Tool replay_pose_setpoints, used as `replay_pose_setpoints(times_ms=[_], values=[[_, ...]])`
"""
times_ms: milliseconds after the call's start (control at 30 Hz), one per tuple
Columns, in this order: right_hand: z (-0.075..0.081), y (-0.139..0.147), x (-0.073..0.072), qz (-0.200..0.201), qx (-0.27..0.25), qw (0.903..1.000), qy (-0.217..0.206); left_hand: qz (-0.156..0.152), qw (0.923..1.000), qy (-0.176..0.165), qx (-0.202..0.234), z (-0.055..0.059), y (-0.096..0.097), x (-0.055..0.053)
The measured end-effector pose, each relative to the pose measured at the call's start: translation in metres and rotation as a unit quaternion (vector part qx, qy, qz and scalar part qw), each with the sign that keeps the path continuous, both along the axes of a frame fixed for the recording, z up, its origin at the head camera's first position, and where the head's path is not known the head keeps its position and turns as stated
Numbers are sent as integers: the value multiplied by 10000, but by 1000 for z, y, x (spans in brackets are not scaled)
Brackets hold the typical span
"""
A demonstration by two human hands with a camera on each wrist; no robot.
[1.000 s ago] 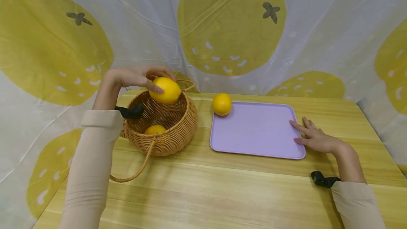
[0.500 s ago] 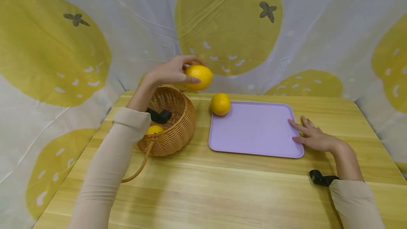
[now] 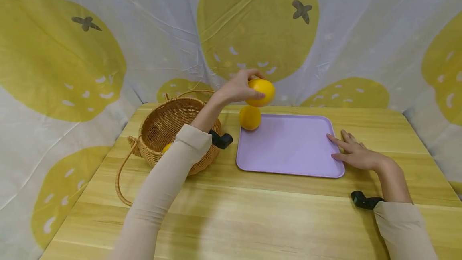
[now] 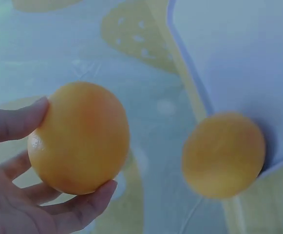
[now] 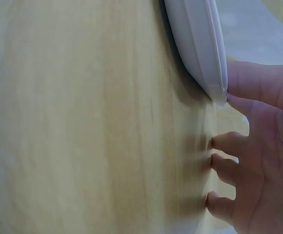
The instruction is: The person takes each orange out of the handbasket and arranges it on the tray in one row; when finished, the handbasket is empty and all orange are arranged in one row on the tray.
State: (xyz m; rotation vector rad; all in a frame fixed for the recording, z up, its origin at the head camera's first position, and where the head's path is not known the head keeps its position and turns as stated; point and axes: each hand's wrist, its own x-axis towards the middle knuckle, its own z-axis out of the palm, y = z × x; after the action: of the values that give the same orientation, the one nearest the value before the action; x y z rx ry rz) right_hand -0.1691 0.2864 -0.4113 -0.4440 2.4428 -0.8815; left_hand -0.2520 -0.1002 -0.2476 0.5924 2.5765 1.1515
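Observation:
My left hand (image 3: 235, 87) pinches an orange (image 3: 264, 91) between thumb and fingers, raised over the back left corner of a lilac tray (image 3: 288, 147). Just below it, a second orange (image 3: 250, 118) sits at that corner, overlapping the rim. In the left wrist view the held orange (image 4: 80, 139) and the second orange (image 4: 224, 156) appear side by side with a gap. At the tray's right end, my right hand (image 3: 362, 157) has its fingers spread, thumb and forefinger touching the rim. The right wrist view shows its other fingertips (image 5: 219, 207) down on the table.
A round wicker basket (image 3: 205, 165) stands left of the tray, partly behind my left forearm. Inside it shows a bit of another orange (image 3: 167, 147). Its front handle (image 3: 119, 183) hangs down to the table (image 3: 274, 220). A fruit-print curtain (image 3: 353, 39) hangs behind.
My left hand has carried the orange from above the basket rightward to over the tray's back left corner. My right hand stays at the tray's right rim.

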Motion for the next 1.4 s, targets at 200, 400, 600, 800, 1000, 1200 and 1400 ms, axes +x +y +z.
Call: replay_pose_setpoints(times_ms=[200, 400, 600, 800, 1000, 1200, 1400], values=[[0, -2, -1, 16, 31, 10000, 25, 442, 9984, 139, 329, -39, 26, 4], [0, -4, -2, 33, 68, 10000, 39, 778, 9949, 440, 476, -82, 52, 16], [1, -6, -1, 14, 99, 9999, 47, 1019, 9922, 514, 512, -111, 71, 21], [0, -8, -2, 50, 126, 9999, 96, 1573, 9858, 506, 308, -132, 80, 25], [0, -9, -3, 82, 143, 9998, 131, 1968, 9786, 469, 368, -144, 84, 27], [0, -10, -4, 86, 129, 9998, 127, 1834, 9807, 600, 309, -148, 82, 30], [0, -11, -3, 59, 117, 9999, 62, 1667, 9821, 785, 396, -152, 79, 35]])
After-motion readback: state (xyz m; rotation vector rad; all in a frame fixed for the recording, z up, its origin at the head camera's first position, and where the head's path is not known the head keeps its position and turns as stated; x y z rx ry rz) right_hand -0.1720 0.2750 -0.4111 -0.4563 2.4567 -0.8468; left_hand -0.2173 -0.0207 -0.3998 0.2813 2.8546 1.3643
